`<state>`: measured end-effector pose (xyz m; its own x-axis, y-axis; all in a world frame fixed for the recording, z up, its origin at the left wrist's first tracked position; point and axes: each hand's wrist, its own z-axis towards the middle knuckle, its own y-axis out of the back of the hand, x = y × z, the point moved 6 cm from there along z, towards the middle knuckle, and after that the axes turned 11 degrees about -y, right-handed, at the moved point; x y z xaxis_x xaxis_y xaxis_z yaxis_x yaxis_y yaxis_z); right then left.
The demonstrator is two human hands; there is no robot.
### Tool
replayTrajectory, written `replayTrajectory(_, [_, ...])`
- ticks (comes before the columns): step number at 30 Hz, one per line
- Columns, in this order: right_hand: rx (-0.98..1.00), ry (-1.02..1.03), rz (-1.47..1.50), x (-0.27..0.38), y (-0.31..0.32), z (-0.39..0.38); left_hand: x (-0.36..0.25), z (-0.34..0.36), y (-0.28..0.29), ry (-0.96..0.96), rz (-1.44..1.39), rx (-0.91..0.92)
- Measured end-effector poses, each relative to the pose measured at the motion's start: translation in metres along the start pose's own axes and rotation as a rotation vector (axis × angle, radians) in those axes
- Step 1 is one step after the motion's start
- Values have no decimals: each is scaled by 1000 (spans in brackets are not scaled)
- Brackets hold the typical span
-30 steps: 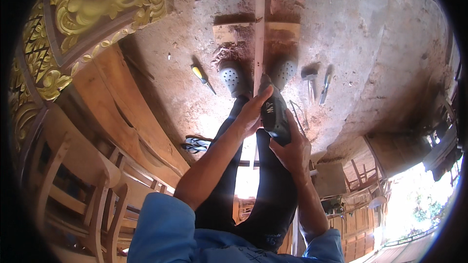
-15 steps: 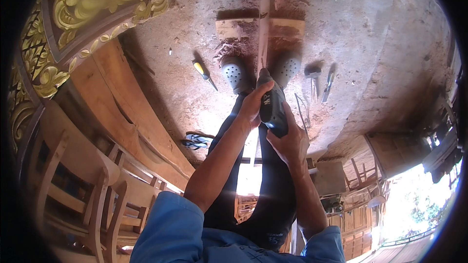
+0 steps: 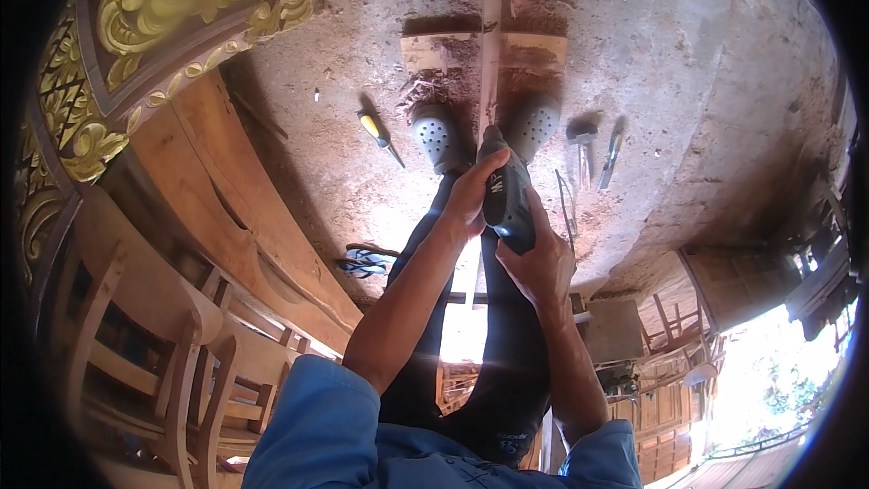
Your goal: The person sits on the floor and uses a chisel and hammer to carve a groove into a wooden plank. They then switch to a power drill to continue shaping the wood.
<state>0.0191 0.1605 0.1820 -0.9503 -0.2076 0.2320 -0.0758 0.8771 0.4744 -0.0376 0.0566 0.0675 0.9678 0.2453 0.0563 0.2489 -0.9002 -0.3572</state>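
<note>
Both my hands are closed around a dark green power drill (image 3: pixel 509 204). My left hand (image 3: pixel 471 190) wraps its front part from the left. Toward its rear end, my right hand (image 3: pixel 543 258) grips it from the right. The drill's nose points away from me, over a long narrow wooden strip (image 3: pixel 490 72) between my feet. Whether the bit is in the wood, I cannot tell. A flat wooden board (image 3: pixel 439 52) lies crosswise under the strip.
A yellow-handled screwdriver (image 3: pixel 373 129) lies left of my grey clogs (image 3: pixel 437 139). To their right are a hammer (image 3: pixel 582 149) and a chisel (image 3: pixel 611 158). Wooden chairs (image 3: pixel 145 326), long planks (image 3: pixel 213 172) and a gold carved panel (image 3: pixel 190 9) line the left side.
The drill and my hands have barely moved; the drill's nose has shifted very slightly to the right. Everything around stays in place.
</note>
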Motion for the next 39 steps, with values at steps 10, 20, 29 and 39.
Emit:
replayTrajectory(10, [-4,-42,22,-2,-5,0,-4,0,-3,-14,81,-54])
replayTrajectory(20, [-54,-44,12,2,-12,0,-9,7,2,-53,216,-55])
replayTrajectory(29, [-42,-63,-52,8,-21,-3,-7,7,15,-19,131,-9])
replayTrajectory(39, [-66,-68,-57,10,-19,2,-8,15,14,-42,151,3])
